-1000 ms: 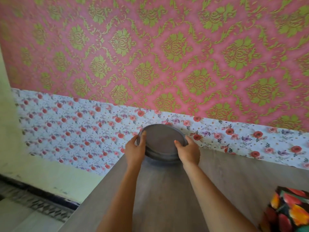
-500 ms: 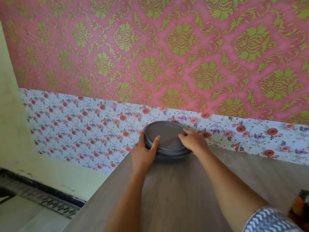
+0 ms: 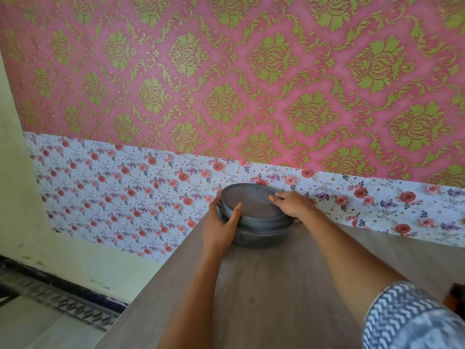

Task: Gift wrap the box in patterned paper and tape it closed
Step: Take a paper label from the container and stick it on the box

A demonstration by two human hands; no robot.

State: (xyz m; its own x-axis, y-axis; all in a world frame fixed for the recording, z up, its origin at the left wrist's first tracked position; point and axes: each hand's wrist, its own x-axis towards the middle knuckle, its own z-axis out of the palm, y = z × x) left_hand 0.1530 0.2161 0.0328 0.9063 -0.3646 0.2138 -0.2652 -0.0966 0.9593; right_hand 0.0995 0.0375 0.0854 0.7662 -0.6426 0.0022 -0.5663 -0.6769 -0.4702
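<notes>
Grey and round, the box (image 3: 254, 215) sat at the table's (image 3: 264, 298) far edge, close against the flowered wall; its lid looked seated, so whatever lay inside could not be seen; the left hand (image 3: 219, 222) cupped its left side, thumb hooked over the lid's rim; the right hand (image 3: 292, 204) lay on the lid's right edge, fingers spread; it seemed rigid and smooth, probably light, likely slippery at the curved wall; gripping opposite sides beneath the lid's lip looked safest; no wrapping paper or tape was visible.
</notes>
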